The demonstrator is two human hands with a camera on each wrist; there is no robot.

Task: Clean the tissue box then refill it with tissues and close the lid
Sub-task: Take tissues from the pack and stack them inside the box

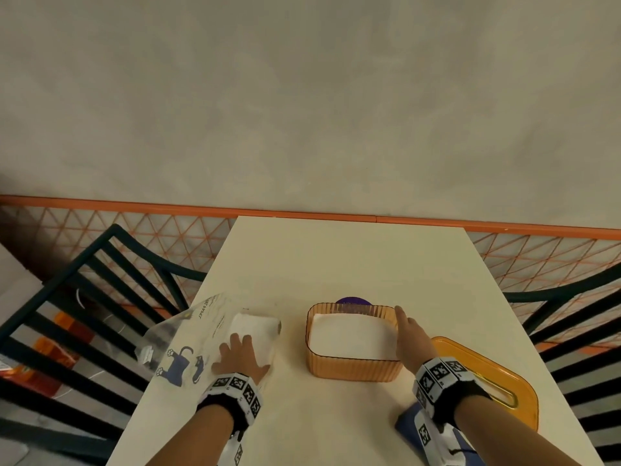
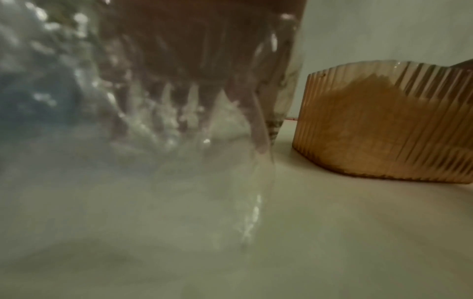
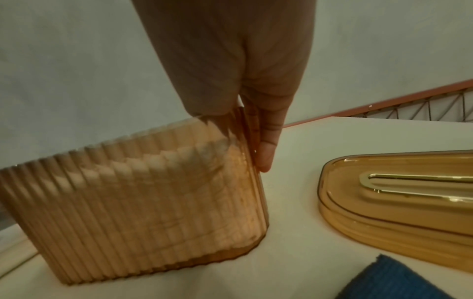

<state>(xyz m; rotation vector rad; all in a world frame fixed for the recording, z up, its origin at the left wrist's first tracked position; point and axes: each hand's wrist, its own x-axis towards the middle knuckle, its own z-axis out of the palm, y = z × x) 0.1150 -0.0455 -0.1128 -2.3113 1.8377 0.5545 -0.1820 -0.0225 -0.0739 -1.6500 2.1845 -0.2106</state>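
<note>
**Box (image 1: pixel 353 368) mid-worktop (image 1: pixel 336 257), tissues (image 1: pixel 353 338) in, lid (image 1: pixel 504 378) off beside it.**
Head: left hand (image 1: pixel 240 356) flat, fingers spread, pressing pack (image 1: pixel 255 326). Right hand (image 1: pixel 411 341) at box's right wall. Left wrist: slick wrap (image 2: pixel 153 121) blurs detail. Right wrist: fingers (image 3: pixel 267 149) outside, thumb apparently inside, pinching wall. Stiff ribbed plastic, likely light; grip walls.

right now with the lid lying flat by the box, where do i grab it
Pinch the lid across its narrow width by the two long edges, coming down from above. It lies flat on the table, so only the rim offers purchase; the slot looks too slim.
</note>
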